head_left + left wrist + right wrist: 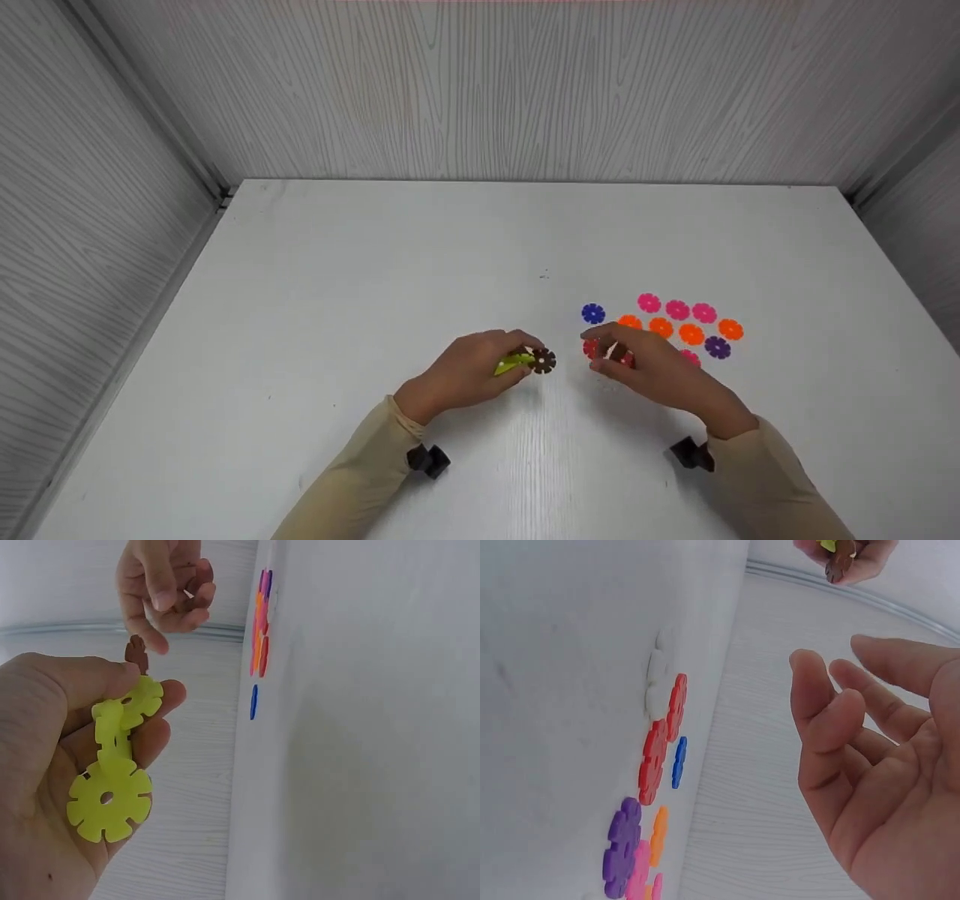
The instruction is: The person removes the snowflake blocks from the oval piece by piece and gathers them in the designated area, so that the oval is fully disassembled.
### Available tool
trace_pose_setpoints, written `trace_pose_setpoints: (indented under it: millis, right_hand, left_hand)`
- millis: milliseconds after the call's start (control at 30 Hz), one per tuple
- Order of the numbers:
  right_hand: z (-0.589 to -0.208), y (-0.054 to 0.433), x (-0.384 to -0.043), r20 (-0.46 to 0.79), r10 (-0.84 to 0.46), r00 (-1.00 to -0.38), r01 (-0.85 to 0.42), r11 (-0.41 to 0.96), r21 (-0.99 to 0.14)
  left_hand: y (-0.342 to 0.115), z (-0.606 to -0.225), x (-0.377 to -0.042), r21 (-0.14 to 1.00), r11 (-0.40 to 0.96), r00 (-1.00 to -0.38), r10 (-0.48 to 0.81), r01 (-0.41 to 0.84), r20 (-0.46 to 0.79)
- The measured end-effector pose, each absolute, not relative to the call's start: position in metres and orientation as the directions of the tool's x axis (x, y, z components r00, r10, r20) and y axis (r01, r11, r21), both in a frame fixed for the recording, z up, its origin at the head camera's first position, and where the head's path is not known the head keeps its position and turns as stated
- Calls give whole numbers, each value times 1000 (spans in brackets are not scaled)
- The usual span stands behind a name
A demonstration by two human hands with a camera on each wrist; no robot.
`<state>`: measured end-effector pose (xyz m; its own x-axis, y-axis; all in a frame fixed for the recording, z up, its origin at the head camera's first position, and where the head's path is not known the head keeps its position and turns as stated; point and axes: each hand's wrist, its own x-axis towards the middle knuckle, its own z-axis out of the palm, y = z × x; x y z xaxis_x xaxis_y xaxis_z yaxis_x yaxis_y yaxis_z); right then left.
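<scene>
In my left hand (472, 369) I hold a joined string of yellow-green notched discs (94, 814), pinched between thumb and fingers. A brown notched disc (550, 363) is attached at the end that points toward the other hand. My right hand (658, 369) hovers over the near left part of the loose discs, its fingers loosely bent and nothing between them. Beneath it lie red discs (651, 765), partly hidden in the head view. Beyond its fingertips is a blue disc (589, 318).
Several pink discs (676, 303), orange discs (685, 337) and a purple disc (712, 345) lie flat to the right. Faint white discs (657, 664) lie near the red ones. Grained panels (480, 90) stand behind and beside the white table (360, 255).
</scene>
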<state>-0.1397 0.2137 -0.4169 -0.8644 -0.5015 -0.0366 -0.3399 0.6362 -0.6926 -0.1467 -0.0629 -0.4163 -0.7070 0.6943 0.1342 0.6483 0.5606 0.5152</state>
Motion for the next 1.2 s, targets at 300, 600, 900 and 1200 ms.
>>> trace_pose_setpoints:
  millis: [300, 600, 900, 1200]
  right_hand:
    - [-418, 202, -132, -83, -589, -804, -378, 613, -694]
    - [-423, 185, -123, -56, -628, -776, -442, 607, -661]
    - [-425, 182, -119, 38, -655, -755, -520, 562, -643]
    - [-424, 184, -122, 25, -651, -759, -509, 569, -646]
  left_hand:
    - [-51, -424, -142, 546, 516, -694, 698, 660, 179]
    - [-47, -425, -137, 506, 471, -642, 729, 723, 239]
    - [-46, -424, -137, 516, 475, -646, 731, 713, 220]
    - [-46, -424, -138, 498, 458, -623, 746, 736, 234]
